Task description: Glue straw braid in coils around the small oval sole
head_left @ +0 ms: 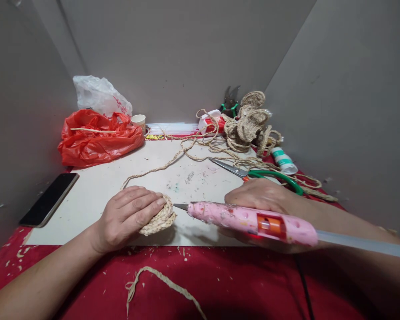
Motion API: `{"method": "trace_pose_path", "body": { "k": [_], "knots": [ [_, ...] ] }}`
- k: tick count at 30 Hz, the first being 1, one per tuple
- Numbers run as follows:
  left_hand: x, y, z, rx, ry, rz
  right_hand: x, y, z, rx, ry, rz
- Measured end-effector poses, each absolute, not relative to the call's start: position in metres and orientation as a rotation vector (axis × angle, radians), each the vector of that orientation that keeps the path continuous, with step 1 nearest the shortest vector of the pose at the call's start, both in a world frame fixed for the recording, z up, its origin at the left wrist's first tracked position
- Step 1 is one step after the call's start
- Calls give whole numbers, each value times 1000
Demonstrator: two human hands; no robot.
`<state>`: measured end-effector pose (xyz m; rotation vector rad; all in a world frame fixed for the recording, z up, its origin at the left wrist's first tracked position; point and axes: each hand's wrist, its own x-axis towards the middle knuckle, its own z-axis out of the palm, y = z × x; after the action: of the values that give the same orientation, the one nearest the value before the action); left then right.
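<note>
My left hand (130,215) is closed over a small coiled piece of braided straw cord (162,220), its fingers across the top. From under that hand a long braid (153,170) runs back over the white board. My right hand (260,195) grips a pink hot glue gun (236,218), mostly hidden behind its body. The dark nozzle points left, close to the coil's right edge; whether it touches I cannot tell. A clear glue stick (363,243) sticks out of the gun's rear. Scissors with green handles (273,174) lie just beyond my right hand.
Bundled braid (250,124) is heaped at the back right, near green-handled pliers (231,106). A red plastic bag (100,142), a paper cup (138,120) and a phone (50,200) stand along the left. A loose braid (168,281) lies on the red cloth in front. Grey walls enclose the table.
</note>
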<state>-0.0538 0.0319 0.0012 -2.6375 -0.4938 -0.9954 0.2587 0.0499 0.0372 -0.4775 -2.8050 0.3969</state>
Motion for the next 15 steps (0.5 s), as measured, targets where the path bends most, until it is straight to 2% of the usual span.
{"method": "trace_pose_path", "body": {
  "k": [15],
  "knots": [
    [-51, 31, 3, -2635, -517, -1018, 250, 44, 45, -409, -2601, 582]
  ]
}}
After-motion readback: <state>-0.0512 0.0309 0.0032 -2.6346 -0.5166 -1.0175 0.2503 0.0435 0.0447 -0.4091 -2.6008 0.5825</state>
